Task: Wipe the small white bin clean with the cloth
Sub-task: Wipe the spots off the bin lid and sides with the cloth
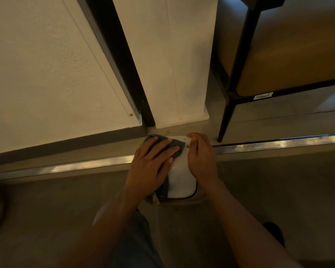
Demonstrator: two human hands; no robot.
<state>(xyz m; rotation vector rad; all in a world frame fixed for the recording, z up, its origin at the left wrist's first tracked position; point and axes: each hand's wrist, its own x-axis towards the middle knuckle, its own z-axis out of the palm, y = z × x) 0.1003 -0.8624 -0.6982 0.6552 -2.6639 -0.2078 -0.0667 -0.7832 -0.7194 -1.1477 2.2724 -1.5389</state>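
Fingers [163,145] of the left hand [151,163] are lying spread and flat, pressing the dark blue cloth [177,147] onto the lid of the small white bin [182,178], while the right hand [201,155] is curling loosely over the lid's right edge, steadying it. The bin, standing on the floor just in front of the metal threshold strip [75,166], is probably light, stiff, glossy plastic that would slide unless braced at the rim; the cloth looks soft and pliable. Beyond the strip, the bin's body and far side are being hidden by hands and lid, and small specks near the hinge are proving too blurred to identify.
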